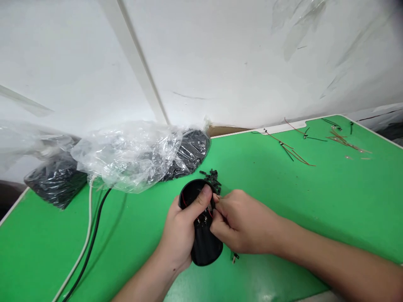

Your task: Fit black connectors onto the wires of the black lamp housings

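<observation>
My left hand [184, 226] is wrapped round a black plastic housing [206, 247], its thumb lying over the rim and into the open top. Inside the housing are small metal contacts [203, 219] and thin red wire. My right hand [242, 220] is pinched closed against the housing's right edge; what is between its fingertips is mostly hidden, though a bit of red wire shows beside them. Just beyond the housing lies a loose pile of small black parts [213, 178]. A small part with a dark end [234, 256] lies on the table below my right hand.
Clear plastic bags of black parts [190, 153] stand along the back left of the green table [315, 201]. A white cable [90, 222] and a black cable [97, 222] run down the left. Red and black wire pieces [286, 149] lie scattered at the back right, by the white wall.
</observation>
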